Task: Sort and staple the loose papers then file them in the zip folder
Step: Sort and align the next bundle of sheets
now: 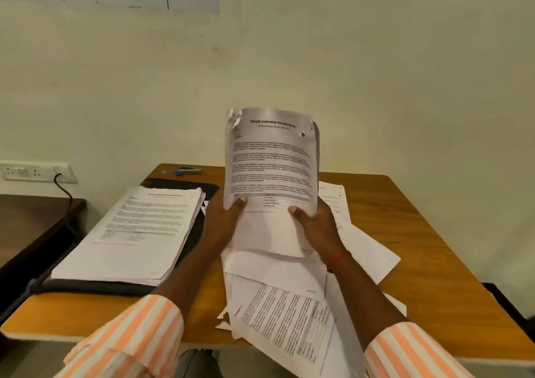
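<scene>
I hold a printed set of papers (270,157) upright above the middle of the wooden table (411,233); its top corners are torn and curled. My left hand (224,218) grips its lower left edge, thumb on the front. My right hand (314,224) grips the lower right edge the same way. Loose sheets (283,305) lie scattered under and in front of my hands. To the left, a thick stack of papers (136,233) rests on an open black zip folder (95,286). A blue and grey stapler (188,171) lies at the table's far edge.
A wall stands close behind the table. A socket panel (34,171) with a black cable (68,195) is on the wall at left, above a dark lower table (26,218). More loose sheets (335,201) lie right of the held papers.
</scene>
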Demonstrator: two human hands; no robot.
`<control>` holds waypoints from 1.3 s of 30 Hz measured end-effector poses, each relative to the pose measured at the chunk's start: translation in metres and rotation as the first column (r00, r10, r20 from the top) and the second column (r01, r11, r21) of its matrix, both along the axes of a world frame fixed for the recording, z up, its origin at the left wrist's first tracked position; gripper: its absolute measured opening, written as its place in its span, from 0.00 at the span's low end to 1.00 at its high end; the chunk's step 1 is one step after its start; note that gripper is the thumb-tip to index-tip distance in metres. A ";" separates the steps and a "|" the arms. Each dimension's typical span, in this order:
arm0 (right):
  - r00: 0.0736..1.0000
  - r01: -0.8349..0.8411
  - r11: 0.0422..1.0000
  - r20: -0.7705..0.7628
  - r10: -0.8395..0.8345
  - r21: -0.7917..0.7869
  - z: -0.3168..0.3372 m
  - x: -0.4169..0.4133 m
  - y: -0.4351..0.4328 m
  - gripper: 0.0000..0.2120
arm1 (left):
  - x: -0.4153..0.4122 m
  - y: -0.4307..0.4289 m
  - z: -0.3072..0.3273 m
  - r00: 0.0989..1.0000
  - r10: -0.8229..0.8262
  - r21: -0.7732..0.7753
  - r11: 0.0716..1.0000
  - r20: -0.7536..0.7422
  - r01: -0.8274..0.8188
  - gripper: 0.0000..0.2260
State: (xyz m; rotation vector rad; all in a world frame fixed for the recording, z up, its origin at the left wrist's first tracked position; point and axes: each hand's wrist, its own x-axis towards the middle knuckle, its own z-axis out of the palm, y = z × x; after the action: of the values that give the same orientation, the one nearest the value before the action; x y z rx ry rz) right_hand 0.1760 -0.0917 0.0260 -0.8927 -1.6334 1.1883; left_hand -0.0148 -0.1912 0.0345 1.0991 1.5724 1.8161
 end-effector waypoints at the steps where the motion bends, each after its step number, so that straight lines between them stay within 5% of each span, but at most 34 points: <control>1: 0.998 -0.051 0.998 0.037 0.052 -0.020 -0.003 0.004 0.003 0.20 | -0.008 -0.001 0.005 1.000 -0.025 -0.014 1.000 0.002 0.025 0.13; 5: 0.932 -0.190 0.969 0.283 0.228 -0.154 -0.022 0.011 0.002 0.18 | -0.032 0.000 -0.010 0.997 -0.068 -0.242 0.968 -0.032 0.058 0.12; 8: 0.885 0.166 0.985 0.450 -0.122 -0.057 -0.031 0.010 0.007 0.21 | -0.037 -0.001 -0.047 0.994 -0.104 -0.347 0.932 0.020 0.104 0.13; 10: 0.685 0.397 0.909 0.619 -0.384 0.125 -0.037 0.018 0.014 0.21 | -0.037 -0.003 -0.064 0.993 -0.116 -0.376 0.921 -0.009 0.105 0.13; 13: 0.505 0.397 0.905 0.787 -0.355 0.153 -0.046 0.026 0.020 0.31 | -0.038 -0.003 -0.071 0.994 -0.108 -0.362 0.928 -0.024 0.092 0.14; 18: 0.536 0.361 0.927 0.789 -0.300 0.107 -0.048 0.020 0.029 0.31 | -0.040 -0.004 -0.072 0.997 -0.076 -0.338 0.939 -0.031 0.061 0.15; 21: 0.677 0.328 0.945 0.696 -0.239 0.005 -0.047 0.022 0.035 0.13 | -0.035 -0.005 -0.070 0.997 -0.070 -0.349 0.936 -0.028 0.056 0.14; 25: 0.903 0.197 0.980 0.397 -0.166 -0.038 -0.046 0.018 0.031 0.04 | -0.035 -0.005 -0.068 0.998 -0.057 -0.330 0.943 -0.015 0.049 0.12; 31: 0.890 0.449 0.893 0.071 -0.450 0.034 -0.059 0.031 0.028 0.10 | -0.032 -0.002 -0.066 0.993 -0.002 -0.203 0.979 0.117 0.026 0.12; 35: 0.895 0.441 0.897 -0.091 -0.437 0.035 -0.056 0.034 0.030 0.11 | -0.025 -0.004 -0.074 0.991 -0.074 -0.149 0.985 0.111 0.090 0.12; 39: 0.886 0.426 0.905 -0.194 -0.420 -0.014 -0.056 0.037 0.035 0.11 | -0.038 -0.001 -0.079 0.959 -0.077 -0.083 0.991 0.273 0.103 0.14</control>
State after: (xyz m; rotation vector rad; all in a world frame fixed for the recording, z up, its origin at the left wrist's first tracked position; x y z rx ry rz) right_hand 0.2135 -0.0572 -0.0299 -1.0194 -1.2149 0.9090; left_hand -0.0523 -0.1922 -0.0447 0.8264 1.4103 1.7273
